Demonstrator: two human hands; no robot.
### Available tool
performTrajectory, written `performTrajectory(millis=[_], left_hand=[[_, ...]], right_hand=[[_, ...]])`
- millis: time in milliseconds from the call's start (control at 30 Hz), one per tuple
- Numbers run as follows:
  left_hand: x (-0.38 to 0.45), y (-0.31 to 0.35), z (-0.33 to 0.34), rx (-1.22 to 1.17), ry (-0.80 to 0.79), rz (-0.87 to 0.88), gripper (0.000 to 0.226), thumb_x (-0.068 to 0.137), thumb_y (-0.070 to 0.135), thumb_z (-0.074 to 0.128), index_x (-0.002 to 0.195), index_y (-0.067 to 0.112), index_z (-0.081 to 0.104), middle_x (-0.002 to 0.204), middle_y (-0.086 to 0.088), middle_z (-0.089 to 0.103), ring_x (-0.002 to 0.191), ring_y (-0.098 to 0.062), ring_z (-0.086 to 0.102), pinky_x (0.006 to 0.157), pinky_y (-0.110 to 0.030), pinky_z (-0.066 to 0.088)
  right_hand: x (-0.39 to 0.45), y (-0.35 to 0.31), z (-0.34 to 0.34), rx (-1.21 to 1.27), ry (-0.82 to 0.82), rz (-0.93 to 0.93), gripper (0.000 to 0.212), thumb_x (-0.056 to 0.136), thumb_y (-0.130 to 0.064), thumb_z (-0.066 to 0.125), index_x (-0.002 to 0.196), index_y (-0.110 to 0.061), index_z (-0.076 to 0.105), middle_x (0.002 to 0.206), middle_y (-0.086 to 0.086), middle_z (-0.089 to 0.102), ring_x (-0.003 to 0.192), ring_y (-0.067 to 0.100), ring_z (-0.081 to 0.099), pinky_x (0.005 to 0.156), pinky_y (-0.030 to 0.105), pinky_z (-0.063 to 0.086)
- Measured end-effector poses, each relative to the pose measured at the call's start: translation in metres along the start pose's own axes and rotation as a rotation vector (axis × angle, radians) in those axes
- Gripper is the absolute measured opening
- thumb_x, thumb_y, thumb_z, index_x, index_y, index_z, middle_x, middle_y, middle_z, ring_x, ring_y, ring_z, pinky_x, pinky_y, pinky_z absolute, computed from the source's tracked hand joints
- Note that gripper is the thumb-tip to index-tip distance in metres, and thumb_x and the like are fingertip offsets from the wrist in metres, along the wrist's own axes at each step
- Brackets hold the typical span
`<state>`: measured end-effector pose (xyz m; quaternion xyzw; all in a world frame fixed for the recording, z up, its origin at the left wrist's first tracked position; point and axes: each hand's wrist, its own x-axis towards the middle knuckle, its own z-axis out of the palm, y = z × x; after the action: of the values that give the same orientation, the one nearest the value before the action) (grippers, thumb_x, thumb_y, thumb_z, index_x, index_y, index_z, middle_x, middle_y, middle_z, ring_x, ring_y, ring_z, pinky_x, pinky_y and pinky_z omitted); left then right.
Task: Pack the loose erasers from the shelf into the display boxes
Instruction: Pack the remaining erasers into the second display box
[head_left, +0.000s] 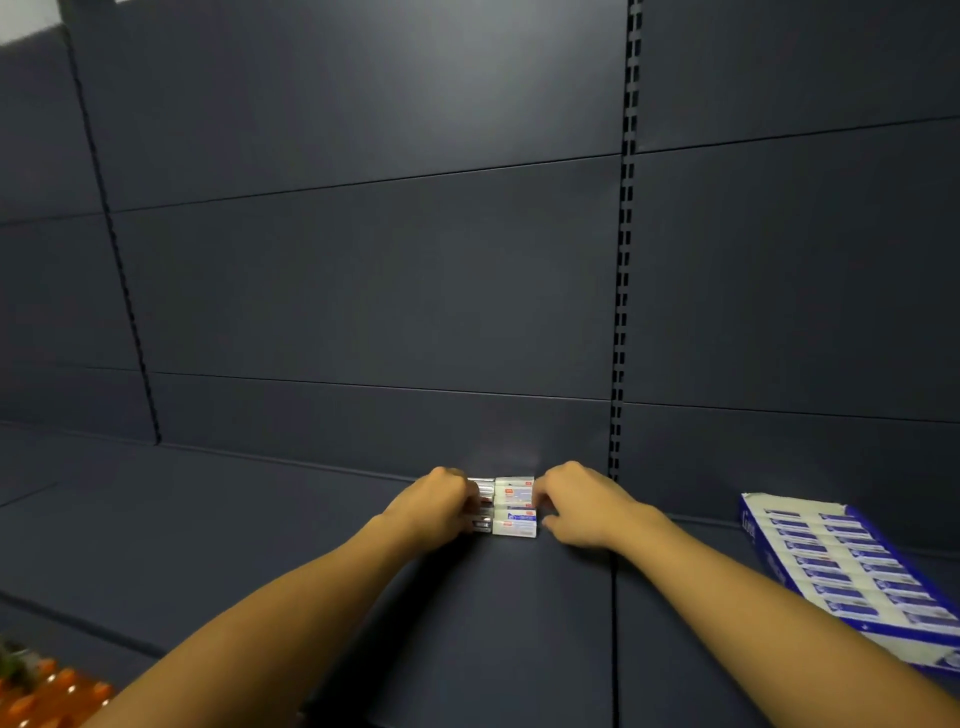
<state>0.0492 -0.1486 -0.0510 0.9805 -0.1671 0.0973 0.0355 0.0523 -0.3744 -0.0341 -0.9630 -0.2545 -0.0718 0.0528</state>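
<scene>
Head view: just below the frame's center, the left hand and right hand curl their fingers onto opposite ends of a small cluster of erasers on the dark shelf. At lower right lies a blue display box, filled with rows of erasers.

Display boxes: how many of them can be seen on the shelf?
1. The display box lies at the right of the shelf, filled with rows of erasers and cut off by the picture's edge. Others may lie out of view.
</scene>
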Motion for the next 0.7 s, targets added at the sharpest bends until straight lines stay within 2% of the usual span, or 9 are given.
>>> performTrajectory(millis=[233, 400, 700], left_hand=[[-0.001, -0.007, 0.001, -0.028, -0.025, 0.047, 0.024, 0.089, 0.025, 0.071, 0.111, 0.017, 0.071, 0.115, -0.005, 0.063, 0.098, -0.025, 0.062, 0.081, -0.035, 0.053], [-0.005, -0.015, -0.003, -0.038, 0.012, 0.063, 0.021, 0.088, 0.026, 0.072, 0.107, 0.017, 0.073, 0.113, -0.004, 0.063, 0.098, -0.025, 0.062, 0.08, -0.036, 0.054], [-0.016, -0.03, -0.007, -0.08, 0.03, 0.053, 0.022, 0.089, 0.027, 0.07, 0.109, 0.018, 0.073, 0.114, -0.002, 0.063, 0.1, -0.023, 0.061, 0.086, -0.04, 0.055]], right_hand=[[0.011, -0.019, 0.012, -0.039, 0.02, 0.022, 0.017, 0.09, -0.024, 0.064, 0.105, -0.019, 0.067, 0.111, 0.003, 0.062, 0.095, 0.025, 0.062, 0.081, 0.036, 0.055], [0.015, -0.027, 0.014, -0.033, 0.031, 0.047, 0.017, 0.09, -0.028, 0.067, 0.105, -0.021, 0.069, 0.112, 0.0, 0.063, 0.098, 0.023, 0.063, 0.084, 0.035, 0.054], [0.014, -0.044, 0.019, -0.117, 0.073, 0.019, 0.006, 0.085, -0.022, 0.065, 0.09, -0.021, 0.066, 0.102, -0.002, 0.062, 0.089, 0.023, 0.062, 0.073, 0.031, 0.05]])
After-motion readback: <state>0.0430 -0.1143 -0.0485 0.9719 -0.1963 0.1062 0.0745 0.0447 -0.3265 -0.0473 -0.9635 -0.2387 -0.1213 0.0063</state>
